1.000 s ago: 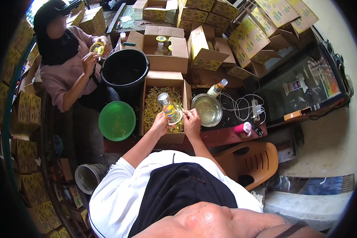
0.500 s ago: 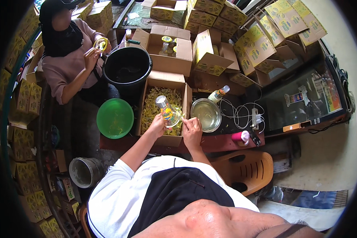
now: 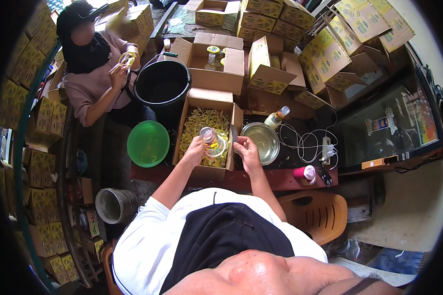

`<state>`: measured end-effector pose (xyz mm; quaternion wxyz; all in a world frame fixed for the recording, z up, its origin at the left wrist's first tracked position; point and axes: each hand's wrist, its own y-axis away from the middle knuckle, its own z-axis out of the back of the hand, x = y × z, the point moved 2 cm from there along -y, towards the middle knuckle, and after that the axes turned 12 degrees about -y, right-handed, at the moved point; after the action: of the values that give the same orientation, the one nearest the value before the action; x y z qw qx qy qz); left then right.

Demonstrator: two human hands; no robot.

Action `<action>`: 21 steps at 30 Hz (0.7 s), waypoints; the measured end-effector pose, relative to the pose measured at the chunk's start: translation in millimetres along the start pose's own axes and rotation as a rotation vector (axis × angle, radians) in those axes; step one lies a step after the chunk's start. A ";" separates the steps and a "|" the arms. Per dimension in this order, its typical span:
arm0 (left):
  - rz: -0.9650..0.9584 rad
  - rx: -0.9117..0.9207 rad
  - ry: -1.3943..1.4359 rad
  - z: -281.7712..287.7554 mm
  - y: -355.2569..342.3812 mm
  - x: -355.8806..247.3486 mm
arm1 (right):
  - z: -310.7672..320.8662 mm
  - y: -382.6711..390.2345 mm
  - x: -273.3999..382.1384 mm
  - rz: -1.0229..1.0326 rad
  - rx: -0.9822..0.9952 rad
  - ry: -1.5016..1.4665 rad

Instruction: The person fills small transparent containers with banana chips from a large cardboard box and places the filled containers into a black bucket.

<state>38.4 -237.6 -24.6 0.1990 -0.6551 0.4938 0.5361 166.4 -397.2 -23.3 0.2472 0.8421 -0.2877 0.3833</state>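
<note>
My left hand (image 3: 196, 150) is closed around a clear glass bottle (image 3: 211, 139) with a colourful print, tilted above an open cardboard box (image 3: 210, 97). Yellow-green strips and scraps (image 3: 202, 120) fill that box. At the box's right wall, my right hand (image 3: 248, 151) pinches a thin, flat, dark grey strip (image 3: 234, 133); I cannot make out its exact kind. The strip stands beside the bottle, a little apart from it. Just right of that hand is a clear bowl of liquid (image 3: 275, 154).
A green basin (image 3: 147, 143) and a black bucket (image 3: 162, 81) stand left of the box. Behind the bowl is another bottle (image 3: 276, 116). White cables (image 3: 300, 140) and a pink-and-white container (image 3: 305, 173) lie rightward. A co-worker (image 3: 96, 64) handles something yellow at far left.
The bottle has tipped so its top faces me more. My right hand has moved right, away from the bottle, and the grey strip now shows in its fingers. The view has shifted slightly.
</note>
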 end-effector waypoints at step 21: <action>-0.078 0.026 0.485 -39.4 17.7 28.4 | 13.3 -13.7 -5.5 -0.032 0.049 -0.039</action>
<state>41.3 -288.7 -31.8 0.1034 -0.7806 0.5083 0.3486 179.4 -394.3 -38.0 0.2271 0.8598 -0.2694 0.3696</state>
